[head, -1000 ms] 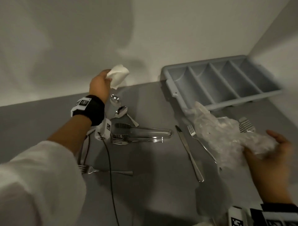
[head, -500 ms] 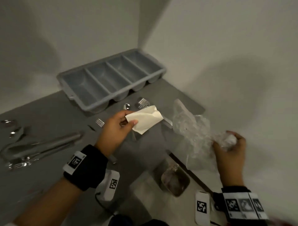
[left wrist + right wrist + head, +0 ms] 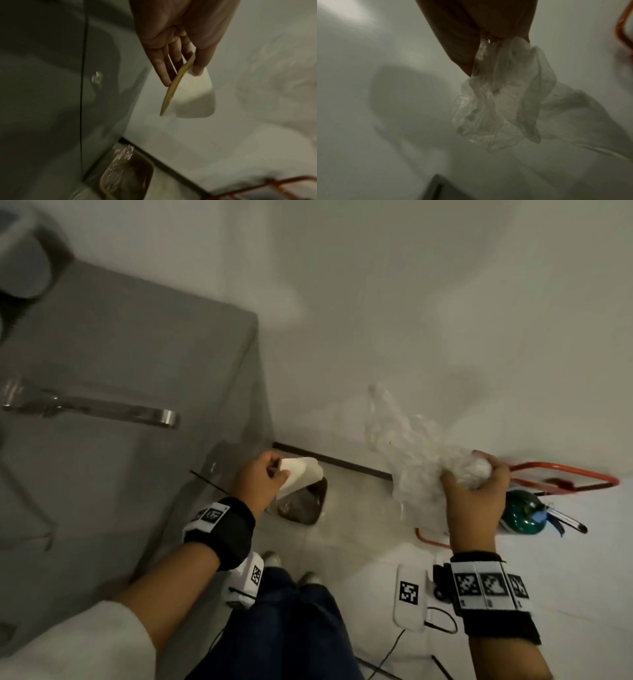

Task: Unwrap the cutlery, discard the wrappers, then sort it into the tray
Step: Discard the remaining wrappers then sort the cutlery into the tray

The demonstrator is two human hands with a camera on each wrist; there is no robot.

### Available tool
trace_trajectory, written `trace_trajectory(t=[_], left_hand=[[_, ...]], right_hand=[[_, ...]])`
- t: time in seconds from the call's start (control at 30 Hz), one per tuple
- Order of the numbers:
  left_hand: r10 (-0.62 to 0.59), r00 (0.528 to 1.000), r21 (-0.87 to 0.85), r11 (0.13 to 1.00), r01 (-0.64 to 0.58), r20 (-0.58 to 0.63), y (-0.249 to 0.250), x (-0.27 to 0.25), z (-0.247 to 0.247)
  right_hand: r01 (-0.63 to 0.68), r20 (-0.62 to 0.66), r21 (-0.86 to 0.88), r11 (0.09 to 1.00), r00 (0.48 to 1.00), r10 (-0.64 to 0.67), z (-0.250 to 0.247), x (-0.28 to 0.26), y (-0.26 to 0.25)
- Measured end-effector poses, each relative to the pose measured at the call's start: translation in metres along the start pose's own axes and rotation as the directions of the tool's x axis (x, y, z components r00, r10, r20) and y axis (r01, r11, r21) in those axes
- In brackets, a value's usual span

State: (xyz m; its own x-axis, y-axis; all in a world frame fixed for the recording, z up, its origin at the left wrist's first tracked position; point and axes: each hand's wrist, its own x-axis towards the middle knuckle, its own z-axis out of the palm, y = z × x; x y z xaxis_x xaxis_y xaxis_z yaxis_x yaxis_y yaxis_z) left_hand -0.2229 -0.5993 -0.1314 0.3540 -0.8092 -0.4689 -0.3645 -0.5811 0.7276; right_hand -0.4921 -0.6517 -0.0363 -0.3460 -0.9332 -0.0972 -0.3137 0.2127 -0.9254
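My left hand (image 3: 263,477) pinches a folded white paper napkin (image 3: 301,474) off the grey table's right edge, above a small bin (image 3: 303,505) on the floor. In the left wrist view the napkin (image 3: 192,97) hangs between thumb and fingers (image 3: 163,70), with the bin (image 3: 126,180) below. My right hand (image 3: 474,491) grips a crumpled clear plastic wrapper (image 3: 411,446) out to the right, over the floor. The wrapper (image 3: 501,108) dangles from the fist in the right wrist view. A metal utensil (image 3: 102,409) lies on the table (image 3: 137,337). The grey tray (image 3: 24,268) shows only as a blurred corner at top left.
A white wall (image 3: 411,302) runs behind the bin, with a dark skirting strip at its foot. A red wire frame (image 3: 565,477) and a green bottle (image 3: 520,513) sit on the floor at right. My legs and shoes (image 3: 291,577) stand beside the table.
The view has swung right and down from the table to the floor. Both hands have carried the napkin and the plastic wrapper off the table, the left hand now above the bin.
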Motion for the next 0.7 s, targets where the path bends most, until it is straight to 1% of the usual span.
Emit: trace_trajectory(t=[0.1,0.17,0.27,0.33,0.37,0.4,0.43,0.5,0.57,0.6,0.63,0.67,0.7], left_hand=[[-0.096,0.994,0.103,0.991,0.09,0.048,-0.04,0.052,0.05],[-0.13,0.987,0.187,0.976,0.111,0.094,-0.067,0.085,0.082],[-0.158,0.979,0.319,0.941,0.11,0.129,-0.111,0.134,0.13],[-0.145,0.976,0.439,0.897,0.061,0.16,-0.132,0.164,0.16],[-0.164,0.971,0.476,0.877,0.062,0.176,-0.145,0.179,0.175],[-0.206,0.961,0.5,0.862,0.088,0.185,-0.155,0.191,0.188],[-0.27,0.941,0.487,0.862,0.141,0.205,-0.173,0.204,0.202],[-0.365,0.894,0.503,0.841,0.197,0.261,-0.206,0.223,0.221],[-0.415,0.866,0.546,0.811,0.211,0.281,-0.241,0.238,0.234],[-0.402,0.865,0.545,0.816,0.19,0.301,-0.247,0.24,0.235],[-0.362,0.878,0.527,0.835,0.156,0.314,-0.251,0.238,0.232],[-0.295,0.897,0.502,0.859,0.098,0.329,-0.241,0.227,0.224],[-0.24,0.914,0.459,0.886,0.068,0.326,-0.238,0.217,0.216]], right_hand=[[-0.013,-0.047,0.047,0.999,0.999,0.016,0.015,0.022,0.038],[0.002,-0.043,0.071,0.997,0.999,0.001,0.029,0.035,0.067],[0.006,-0.012,0.079,0.997,1.0,-0.005,0.05,0.049,0.11],[0.011,0.002,0.091,0.996,1.0,-0.011,0.062,0.058,0.138],[0.019,0.004,0.089,0.996,1.0,-0.02,0.068,0.061,0.153],[0.021,0.001,0.079,0.997,1.0,-0.021,0.074,0.065,0.168],[0.02,-0.001,0.068,0.997,1.0,-0.02,0.08,0.068,0.18],[0.002,0.001,0.038,0.999,1.0,-0.002,0.091,0.072,0.206],[-0.018,0.036,-0.009,1.0,0.999,0.019,0.1,0.073,0.224],[-0.035,0.066,-0.037,0.999,0.997,0.037,0.106,0.072,0.23],[-0.053,0.095,-0.068,0.996,0.994,0.059,0.113,0.071,0.236],[-0.076,0.121,-0.087,0.993,0.989,0.086,0.12,0.07,0.242],[-0.089,0.154,-0.113,0.99,0.982,0.106,0.128,0.068,0.248]])
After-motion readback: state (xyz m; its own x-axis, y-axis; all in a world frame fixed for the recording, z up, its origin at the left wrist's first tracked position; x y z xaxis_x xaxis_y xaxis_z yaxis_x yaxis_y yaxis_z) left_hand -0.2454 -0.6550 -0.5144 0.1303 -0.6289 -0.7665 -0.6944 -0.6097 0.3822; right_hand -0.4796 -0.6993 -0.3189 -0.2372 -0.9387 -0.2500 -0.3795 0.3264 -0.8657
